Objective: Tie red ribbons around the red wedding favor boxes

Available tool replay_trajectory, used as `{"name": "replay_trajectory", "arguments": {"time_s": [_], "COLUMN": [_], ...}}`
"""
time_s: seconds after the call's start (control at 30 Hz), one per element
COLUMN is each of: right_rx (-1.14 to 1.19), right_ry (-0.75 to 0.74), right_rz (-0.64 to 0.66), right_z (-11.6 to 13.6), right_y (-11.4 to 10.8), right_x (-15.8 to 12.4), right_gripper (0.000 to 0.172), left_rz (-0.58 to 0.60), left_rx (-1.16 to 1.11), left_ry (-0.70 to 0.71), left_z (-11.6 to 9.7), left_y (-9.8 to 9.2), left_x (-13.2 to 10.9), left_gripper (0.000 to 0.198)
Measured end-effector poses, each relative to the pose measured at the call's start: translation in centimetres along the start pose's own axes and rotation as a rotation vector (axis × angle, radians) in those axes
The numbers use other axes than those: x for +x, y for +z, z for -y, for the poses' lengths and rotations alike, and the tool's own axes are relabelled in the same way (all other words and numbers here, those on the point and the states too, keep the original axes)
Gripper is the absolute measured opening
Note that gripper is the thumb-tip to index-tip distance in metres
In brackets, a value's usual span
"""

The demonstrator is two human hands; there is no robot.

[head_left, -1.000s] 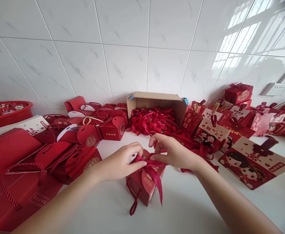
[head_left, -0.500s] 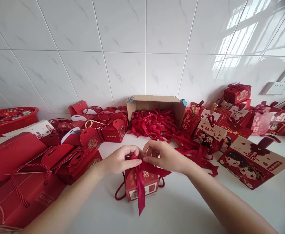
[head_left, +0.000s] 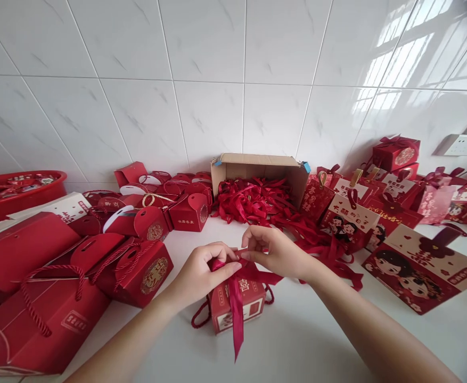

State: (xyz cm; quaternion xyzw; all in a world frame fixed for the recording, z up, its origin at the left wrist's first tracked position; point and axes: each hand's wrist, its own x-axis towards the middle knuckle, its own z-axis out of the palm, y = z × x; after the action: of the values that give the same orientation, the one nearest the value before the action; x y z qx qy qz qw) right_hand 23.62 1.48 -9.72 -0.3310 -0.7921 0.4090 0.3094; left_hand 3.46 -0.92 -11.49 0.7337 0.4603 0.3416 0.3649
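Observation:
A small red gift box (head_left: pixel 249 306) with cord handles stands on the white counter (head_left: pixel 305 340) in front of me. A dark red ribbon (head_left: pixel 236 314) is wrapped over its top, with one tail hanging down the front. My left hand (head_left: pixel 201 271) pinches the ribbon at the top of the box. My right hand (head_left: pixel 275 251) pinches the other part of the ribbon just beside it, fingertips nearly touching the left hand.
A cardboard box (head_left: pixel 263 170) on its side spills red ribbons (head_left: pixel 253 202) at the back. Red gift boxes and bags (head_left: pixel 137 234) crowd the left, printed cartoon boxes (head_left: pixel 420 266) the right. A red basin (head_left: pixel 21 189) sits far left, a wall socket (head_left: pixel 459 144) far right.
The small box was turned from tilted to upright with its front toward me. My hands came together on the ribbon on top, and one tail now hangs down the front.

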Motion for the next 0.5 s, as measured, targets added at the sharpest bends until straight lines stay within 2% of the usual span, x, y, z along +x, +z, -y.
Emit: {"name": "replay_trajectory", "arguments": {"time_s": [0.2, 0.5], "right_rx": [-0.028, -0.034], "right_ry": [-0.002, -0.067], "right_rz": [-0.031, -0.055], "right_z": [-0.19, 0.31], "right_y": [-0.64, 0.26], "right_x": [-0.01, 0.03], "right_gripper": [0.012, 0.005], "left_rz": [0.013, -0.019], "left_rx": [-0.018, -0.129], "left_ry": [0.065, -0.001], "left_z": [0.27, -0.37], "left_y": [0.2, 0.56], "left_x": [0.14, -0.47], "left_gripper": [0.044, 0.042]}}
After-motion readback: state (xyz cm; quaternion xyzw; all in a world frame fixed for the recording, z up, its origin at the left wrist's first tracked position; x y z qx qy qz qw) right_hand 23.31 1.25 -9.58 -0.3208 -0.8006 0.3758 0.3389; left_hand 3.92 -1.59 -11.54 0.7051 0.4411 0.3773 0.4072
